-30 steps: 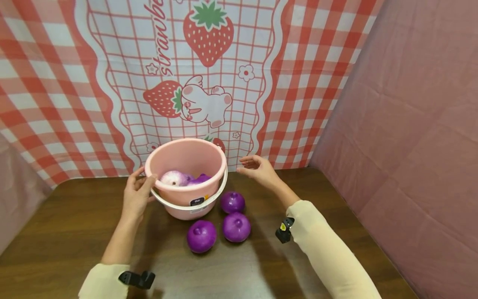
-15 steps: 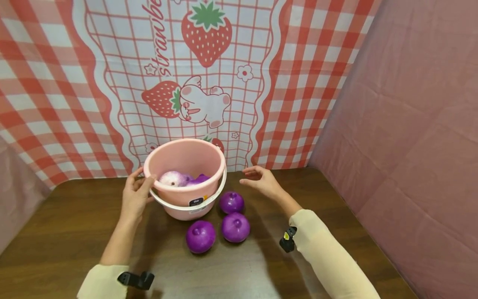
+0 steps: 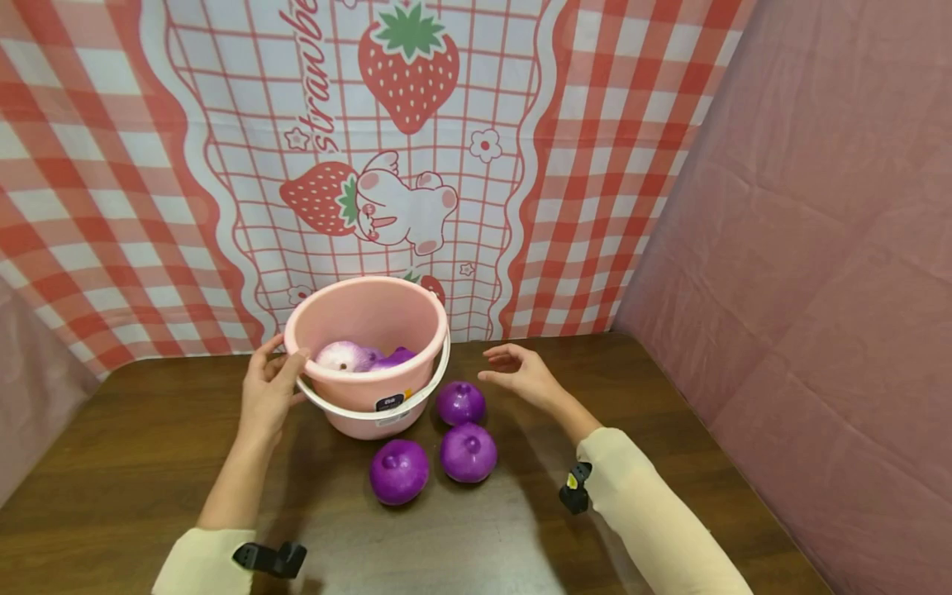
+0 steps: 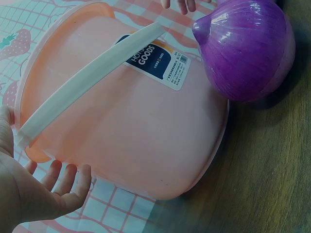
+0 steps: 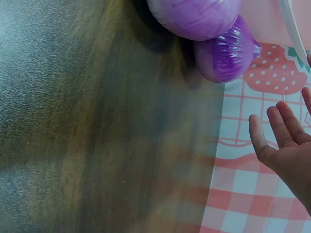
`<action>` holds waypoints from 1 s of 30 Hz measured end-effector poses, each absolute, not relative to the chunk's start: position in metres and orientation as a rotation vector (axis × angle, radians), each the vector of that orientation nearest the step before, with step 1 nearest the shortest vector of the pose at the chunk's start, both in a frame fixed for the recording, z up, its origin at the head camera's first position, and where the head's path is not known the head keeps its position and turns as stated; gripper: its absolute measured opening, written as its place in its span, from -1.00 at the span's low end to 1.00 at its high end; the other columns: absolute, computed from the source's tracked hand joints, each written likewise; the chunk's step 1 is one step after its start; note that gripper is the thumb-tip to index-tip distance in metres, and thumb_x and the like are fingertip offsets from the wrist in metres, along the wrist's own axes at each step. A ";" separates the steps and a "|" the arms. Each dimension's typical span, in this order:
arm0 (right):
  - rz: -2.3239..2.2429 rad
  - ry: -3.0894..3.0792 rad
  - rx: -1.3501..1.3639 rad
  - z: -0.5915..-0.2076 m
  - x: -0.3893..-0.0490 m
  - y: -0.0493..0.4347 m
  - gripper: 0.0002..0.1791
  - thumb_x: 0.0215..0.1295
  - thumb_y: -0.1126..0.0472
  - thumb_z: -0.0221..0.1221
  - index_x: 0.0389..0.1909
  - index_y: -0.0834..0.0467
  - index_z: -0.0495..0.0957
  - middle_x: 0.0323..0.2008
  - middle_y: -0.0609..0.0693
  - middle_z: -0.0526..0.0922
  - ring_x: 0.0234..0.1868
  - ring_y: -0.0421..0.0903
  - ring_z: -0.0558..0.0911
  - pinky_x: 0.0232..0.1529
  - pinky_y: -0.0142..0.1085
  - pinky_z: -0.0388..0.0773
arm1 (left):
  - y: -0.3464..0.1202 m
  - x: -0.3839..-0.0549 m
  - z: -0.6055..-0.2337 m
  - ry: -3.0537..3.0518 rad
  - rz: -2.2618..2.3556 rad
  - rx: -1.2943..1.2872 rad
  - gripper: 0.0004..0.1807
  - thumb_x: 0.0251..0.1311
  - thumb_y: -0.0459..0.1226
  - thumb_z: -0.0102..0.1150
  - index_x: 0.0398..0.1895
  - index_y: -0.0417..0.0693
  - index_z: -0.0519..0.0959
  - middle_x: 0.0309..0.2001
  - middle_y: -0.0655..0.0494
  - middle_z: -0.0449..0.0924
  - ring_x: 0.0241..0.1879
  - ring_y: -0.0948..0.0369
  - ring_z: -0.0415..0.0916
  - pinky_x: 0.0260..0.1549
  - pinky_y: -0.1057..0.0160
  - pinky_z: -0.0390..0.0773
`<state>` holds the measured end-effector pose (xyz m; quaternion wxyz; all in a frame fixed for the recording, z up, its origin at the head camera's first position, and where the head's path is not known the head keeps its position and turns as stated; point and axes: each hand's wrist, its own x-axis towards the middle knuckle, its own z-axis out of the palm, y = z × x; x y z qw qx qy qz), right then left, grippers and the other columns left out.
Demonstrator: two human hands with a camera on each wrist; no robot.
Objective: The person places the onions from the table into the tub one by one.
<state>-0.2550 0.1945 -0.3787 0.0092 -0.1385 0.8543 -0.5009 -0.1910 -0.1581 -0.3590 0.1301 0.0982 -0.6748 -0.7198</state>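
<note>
A pink bucket (image 3: pixel 375 384) with a white handle (image 3: pixel 387 411) stands on the wooden table. My left hand (image 3: pixel 271 392) grips its left rim, thumb at the rim and fingers along the outside, as the left wrist view also shows (image 4: pixel 53 189). Inside the bucket lie a whitish onion (image 3: pixel 344 355) and deeper purple ones (image 3: pixel 394 358), partly hidden by the near wall. Three purple onions sit outside: a back one (image 3: pixel 461 402), a middle one (image 3: pixel 468 453) and a front one (image 3: pixel 399 472). To the right of the bucket my right hand (image 3: pixel 524 376) hovers with loosely bent fingers, holding nothing.
A strawberry-print cloth (image 3: pixel 483 207) hangs behind the table (image 3: pixel 149 463), close at the bucket's back. On the right hangs a plain pink cloth (image 3: pixel 803 248). The bucket carries a dark label (image 4: pixel 155 60).
My right hand has drifted slightly to the right and lower, away from the bucket. The left hand keeps its hold; the bucket and onions stay in place, with a small shift of the view.
</note>
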 end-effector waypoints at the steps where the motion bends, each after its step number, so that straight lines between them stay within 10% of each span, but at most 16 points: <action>1: -1.563 2.668 -0.434 -0.380 -0.255 0.195 -0.55 0.04 0.11 0.36 -0.01 0.11 0.55 -0.04 0.14 0.61 0.04 0.12 0.56 0.04 -0.15 0.55 | -0.158 -0.191 -0.359 -1.963 -2.089 0.286 -0.33 0.25 -0.14 0.10 0.39 -0.03 0.12 -0.29 0.39 0.42 -0.35 0.51 0.45 -0.47 0.50 0.61; 30: -1.524 2.625 -0.487 -0.412 -0.247 0.189 -0.45 0.02 0.19 0.36 0.03 0.32 0.47 -0.02 0.33 0.54 0.00 0.19 0.55 0.07 -0.07 0.54 | -0.158 -0.191 -0.359 -1.955 -2.090 0.291 -0.32 0.24 -0.14 0.11 0.38 -0.04 0.13 -0.31 0.40 0.43 -0.37 0.50 0.45 -0.50 0.49 0.60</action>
